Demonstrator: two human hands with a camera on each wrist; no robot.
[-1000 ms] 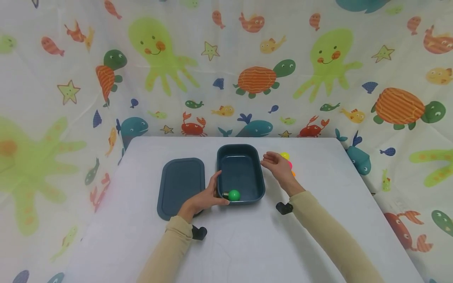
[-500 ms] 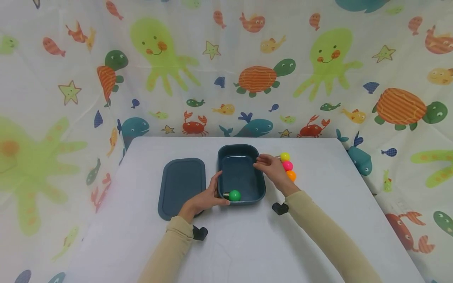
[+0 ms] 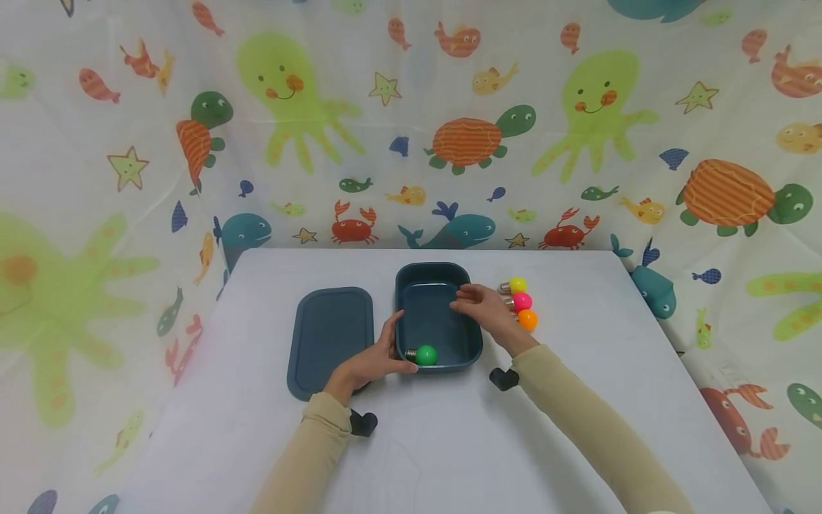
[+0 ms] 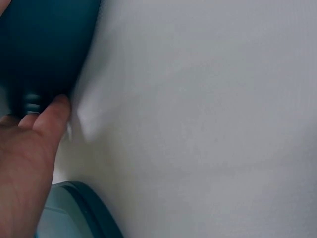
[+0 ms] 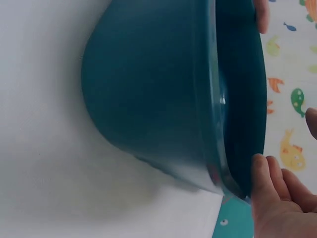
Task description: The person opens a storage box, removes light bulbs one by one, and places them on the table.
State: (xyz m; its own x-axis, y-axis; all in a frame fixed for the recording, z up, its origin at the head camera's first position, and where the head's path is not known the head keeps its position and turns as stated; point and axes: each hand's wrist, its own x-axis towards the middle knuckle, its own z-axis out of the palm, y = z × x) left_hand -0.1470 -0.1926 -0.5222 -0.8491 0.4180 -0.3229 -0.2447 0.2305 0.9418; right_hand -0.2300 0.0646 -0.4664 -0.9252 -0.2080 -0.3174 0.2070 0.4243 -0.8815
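My left hand [image 3: 372,359] holds the near left corner of a dark blue-green rectangular box [image 3: 477,350], thumb along the front wall and fingers at the left side; the left wrist view shows this hand [image 4: 29,148] against the wall. Inside, near the front left corner, lies a green light bulb [image 3: 427,355] with a metal screw base. My right hand [image 3: 491,314] hovers over the right rim, fingers slightly bent and reaching over the inside. In the right wrist view, nothing shows between the thumb and fingers of this hand [image 5: 282,198] beside the box [image 5: 148,84].
Flat to the left of the box lies a matching lid [image 3: 330,335]. Right of the box, beyond my right hand, a yellow bulb [image 3: 518,285], a pink bulb [image 3: 523,302] and an orange bulb [image 3: 529,320] lie in a row on the white table [image 3: 424,442].
My right hand has moved left from beside the bulbs to over the box's right rim, uncovering the three bulbs. The left hand and the box stay in place.
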